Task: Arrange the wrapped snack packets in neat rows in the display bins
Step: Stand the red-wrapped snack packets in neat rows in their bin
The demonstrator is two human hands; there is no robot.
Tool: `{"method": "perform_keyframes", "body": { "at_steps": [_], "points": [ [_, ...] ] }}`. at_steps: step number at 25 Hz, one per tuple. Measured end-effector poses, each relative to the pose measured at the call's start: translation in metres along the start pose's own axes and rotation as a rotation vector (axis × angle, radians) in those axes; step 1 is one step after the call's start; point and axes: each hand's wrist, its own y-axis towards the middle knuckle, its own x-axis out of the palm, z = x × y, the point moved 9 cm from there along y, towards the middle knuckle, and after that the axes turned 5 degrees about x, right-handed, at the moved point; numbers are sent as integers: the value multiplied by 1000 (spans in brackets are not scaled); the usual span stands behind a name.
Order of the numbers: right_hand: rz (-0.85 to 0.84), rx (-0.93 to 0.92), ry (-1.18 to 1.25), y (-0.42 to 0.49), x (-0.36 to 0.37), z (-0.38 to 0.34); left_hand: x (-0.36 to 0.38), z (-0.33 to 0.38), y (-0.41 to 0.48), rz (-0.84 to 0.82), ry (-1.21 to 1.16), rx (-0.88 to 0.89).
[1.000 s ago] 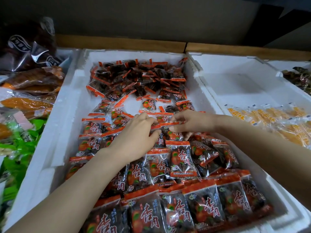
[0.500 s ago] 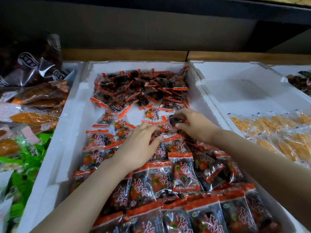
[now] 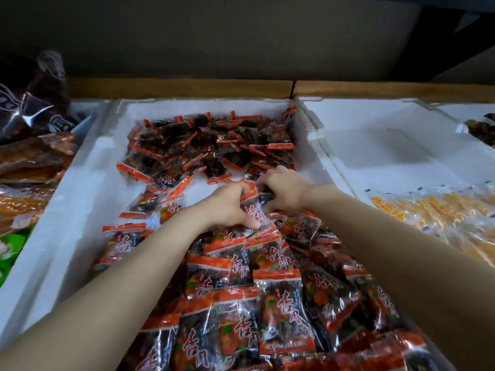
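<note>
White foam display bin (image 3: 88,188) fills the centre of the view, with a second foam bin (image 3: 375,145) touching its right wall and a wooden ledge (image 3: 187,88) running behind both. The second bin's far half is bare; yellow snack packets (image 3: 439,212) lie in its near half. Left of the centre bin sit amber-coloured bagged goods (image 3: 32,159), a dark glossy bag (image 3: 34,103) behind them and green packaging (image 3: 13,245) at the left edge. Inside the centre bin, orange-and-black snack packets in overlapping rows (image 3: 278,311) cover the near half, printed faces up, orange seals pointing to the far side. A loose heap of the same packets (image 3: 209,145) sits jumbled against the far wall, with a strip of bare foam floor between heap and rows on the left side. Both forearms reach in from the near edge. Left hand (image 3: 227,207) lies palm-down at the front edge of the rows, fingers curled, thumb pressing on one packet (image 3: 254,212) that shows a white-outlined red character. Right hand (image 3: 286,191) is just beside it, nearly touching, fingers curled narrow around a small dark packet (image 3: 265,196) at the near edge of the heap.
</note>
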Motion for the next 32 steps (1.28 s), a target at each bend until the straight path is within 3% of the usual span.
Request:
{"method": "perform_keyframes", "body": {
  "at_steps": [4, 7, 11, 15, 19, 25, 29, 32],
  "points": [
    [293, 63, 289, -11, -37, 8, -32, 14, -12, 277, -87, 71],
    [422, 141, 463, -29, -60, 27, -57, 29, -29, 461, -138, 131],
    [597, 197, 624, -76, -101, 55, -53, 53, -44, 415, -240, 220],
    [271, 172, 488, -102, -75, 60, -15, 70, -38, 164, -174, 262],
    [33, 128, 311, -107, -29, 57, 17, 71, -26, 58, -85, 244],
    [73, 151, 308, -105, -34, 65, 19, 75, -23, 134, -187, 202],
    [25, 119, 161, -108, -30, 59, 48, 80, -21, -120, 77, 201],
    [36, 142, 116, -108, -31, 57, 62, 73, -18, -195, 150, 163]
  ]
}}
